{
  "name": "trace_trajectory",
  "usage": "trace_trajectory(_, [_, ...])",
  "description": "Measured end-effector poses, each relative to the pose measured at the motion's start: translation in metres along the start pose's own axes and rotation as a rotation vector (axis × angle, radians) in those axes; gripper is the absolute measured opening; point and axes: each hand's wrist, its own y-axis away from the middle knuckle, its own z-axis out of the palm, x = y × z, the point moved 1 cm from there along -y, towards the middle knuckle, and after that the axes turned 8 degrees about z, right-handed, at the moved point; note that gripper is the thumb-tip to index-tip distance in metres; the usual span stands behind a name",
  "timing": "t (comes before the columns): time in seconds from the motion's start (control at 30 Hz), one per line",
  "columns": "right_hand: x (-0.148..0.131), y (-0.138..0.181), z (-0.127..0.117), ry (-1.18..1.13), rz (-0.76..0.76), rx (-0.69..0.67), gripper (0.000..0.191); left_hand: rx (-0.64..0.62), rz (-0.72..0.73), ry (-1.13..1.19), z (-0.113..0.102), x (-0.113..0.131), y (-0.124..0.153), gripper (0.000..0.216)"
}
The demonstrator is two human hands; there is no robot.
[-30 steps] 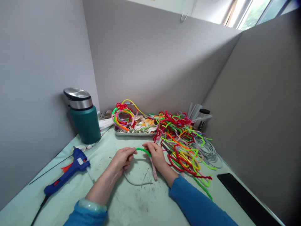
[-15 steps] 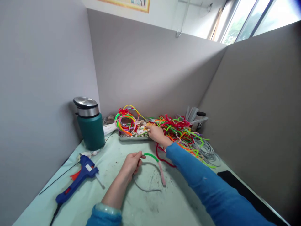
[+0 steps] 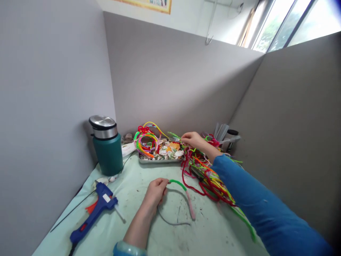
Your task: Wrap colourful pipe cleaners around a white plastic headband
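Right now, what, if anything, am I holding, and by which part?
Your left hand pinches a fuzzy wire by its green part, away from the pink end. Whether your right hand, at the pipe cleaner pile, grips anything can't be told.

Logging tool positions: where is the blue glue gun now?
In the head view, the blue hot glue gun lies on the pale green cloth at left, nearer the camera than the teal bottle and left of the left hand.

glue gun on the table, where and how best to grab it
Likely best by the handle, coming from the near side: the glue gun lies on its side, handle slanting toward the camera, nozzle end pointing away. Keep clear of the glue stick jutting out to the right.
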Motion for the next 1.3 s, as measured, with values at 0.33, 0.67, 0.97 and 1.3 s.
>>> trace_trajectory(0.33, [-0.003, 0.070, -0.043, -0.676, -0.109, 0.140, 0.023, -0.020, 0.054, -0.040, 0.004, -0.001, 0.005, 0.030])
trace_trajectory(0.67, [0.022, 0.112, -0.088, -0.833, -0.170, 0.262, 0.016, 0.117, 0.277, -0.351, 0.003, -0.006, -0.001, 0.029])
trace_trajectory(0.97, [0.036, 0.133, 0.001, -0.095, -0.413, 0.119, 0.019, 0.212, 0.663, -0.788, 0.002, 0.004, 0.005, 0.016])
trace_trajectory(1.3, [0.031, 0.119, 0.066, 0.040, -0.561, 0.107, 0.022, -0.060, 0.257, -0.288, 0.016, 0.009, 0.006, 0.037])
